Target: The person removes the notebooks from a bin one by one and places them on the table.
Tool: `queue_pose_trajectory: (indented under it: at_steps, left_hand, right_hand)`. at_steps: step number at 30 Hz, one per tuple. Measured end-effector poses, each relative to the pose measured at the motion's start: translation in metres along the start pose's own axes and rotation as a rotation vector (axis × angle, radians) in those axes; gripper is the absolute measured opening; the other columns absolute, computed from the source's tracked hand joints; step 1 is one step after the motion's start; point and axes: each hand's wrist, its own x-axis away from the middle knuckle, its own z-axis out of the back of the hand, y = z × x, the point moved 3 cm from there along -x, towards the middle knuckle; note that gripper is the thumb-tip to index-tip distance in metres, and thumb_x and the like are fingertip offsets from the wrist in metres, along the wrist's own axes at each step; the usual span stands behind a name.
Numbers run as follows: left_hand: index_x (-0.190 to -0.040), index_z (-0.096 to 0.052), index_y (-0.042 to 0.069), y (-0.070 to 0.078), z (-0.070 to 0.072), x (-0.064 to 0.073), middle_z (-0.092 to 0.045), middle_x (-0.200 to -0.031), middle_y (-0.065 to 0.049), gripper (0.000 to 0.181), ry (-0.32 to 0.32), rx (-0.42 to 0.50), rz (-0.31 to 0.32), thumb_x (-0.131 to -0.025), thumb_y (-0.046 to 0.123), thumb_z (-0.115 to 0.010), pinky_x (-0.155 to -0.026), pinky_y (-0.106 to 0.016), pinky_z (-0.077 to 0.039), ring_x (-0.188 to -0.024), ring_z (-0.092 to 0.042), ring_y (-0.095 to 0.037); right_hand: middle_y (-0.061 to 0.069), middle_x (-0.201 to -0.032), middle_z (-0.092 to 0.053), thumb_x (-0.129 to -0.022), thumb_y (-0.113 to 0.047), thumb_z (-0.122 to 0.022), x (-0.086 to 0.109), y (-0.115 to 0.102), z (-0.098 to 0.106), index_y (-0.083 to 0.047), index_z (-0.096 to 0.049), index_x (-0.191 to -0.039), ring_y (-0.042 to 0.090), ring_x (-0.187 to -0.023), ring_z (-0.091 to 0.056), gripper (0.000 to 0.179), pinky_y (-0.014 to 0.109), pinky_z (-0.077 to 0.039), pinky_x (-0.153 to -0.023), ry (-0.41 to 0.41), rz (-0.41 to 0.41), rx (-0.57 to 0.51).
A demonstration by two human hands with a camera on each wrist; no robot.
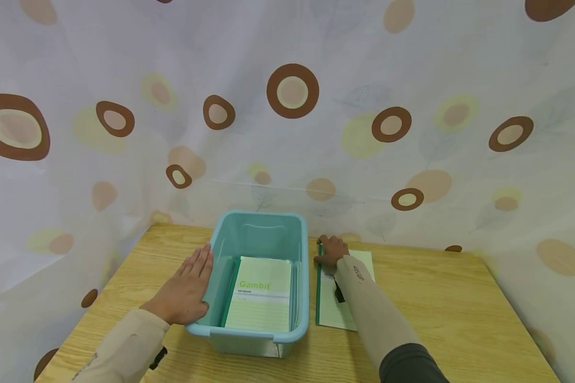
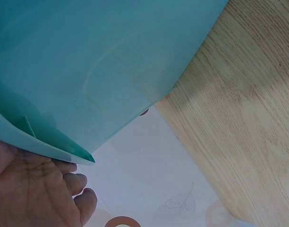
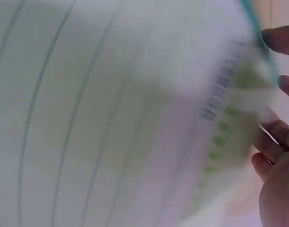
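A light blue plastic bin stands on the table, with a pale green Gambit notebook lying face up inside. My left hand rests along the bin's left rim, fingers straight. The left wrist view shows this hand against the outside of the bin wall. To the right of the bin is another pale notebook with a green spine. My right hand grips its upper end near the spine. The notebook's cover fills much of the right wrist view, blurred, with fingertips at the spine edge.
The wooden table extends to both sides of the bin. A white sheet with brown and yellow spots hangs behind the table and along its sides.
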Motion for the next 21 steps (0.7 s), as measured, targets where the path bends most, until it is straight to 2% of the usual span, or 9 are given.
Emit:
queue_pose_trajectory:
  at_steps: [7,12,16,21]
  left_hand:
    - [-0.145,-0.015,-0.018,0.001,0.000,-0.001,-0.007,-0.155,-0.032,0.082,-0.009,0.003,0.004,-0.076,0.009,-0.050,-0.113,-0.058,-0.013,-0.143,-0.008,-0.048]
    - [-0.145,-0.015,-0.018,0.003,0.000,-0.002,-0.006,-0.155,-0.032,0.082,-0.015,0.007,0.003,-0.076,0.009,-0.050,-0.113,-0.058,-0.012,-0.143,-0.008,-0.048]
    - [-0.145,-0.014,-0.018,0.003,0.000,-0.002,-0.006,-0.155,-0.032,0.082,-0.013,0.000,-0.005,-0.077,0.009,-0.050,-0.114,-0.058,-0.013,-0.143,-0.008,-0.047]
    - [-0.145,-0.014,-0.018,0.003,0.001,0.000,-0.006,-0.155,-0.033,0.082,-0.006,-0.002,-0.010,-0.077,0.008,-0.051,-0.113,-0.059,-0.013,-0.142,-0.008,-0.048]
  right_hand:
    - [0.026,-0.122,-0.055,-0.083,-0.023,-0.070,0.002,0.004,-0.002,-0.005,-0.051,-0.133,0.045,-0.113,-0.051,0.056,0.061,-0.039,-0.093,0.018,-0.009,-0.052]
    - [0.026,-0.128,-0.052,-0.087,-0.025,-0.064,0.008,0.004,0.004,-0.006,-0.049,-0.135,0.045,-0.116,-0.048,0.054,0.063,-0.035,-0.095,0.064,-0.005,-0.100]
    - [0.028,-0.133,-0.047,-0.091,-0.022,-0.060,0.014,-0.007,0.025,-0.003,-0.047,-0.137,0.047,-0.120,-0.044,0.051,0.065,-0.031,-0.098,0.130,0.045,-0.208]
    - [0.025,-0.140,-0.041,-0.095,-0.022,-0.055,0.022,-0.030,0.064,-0.004,-0.043,-0.141,0.043,-0.128,-0.038,0.050,0.062,-0.026,-0.105,0.206,0.111,-0.368]
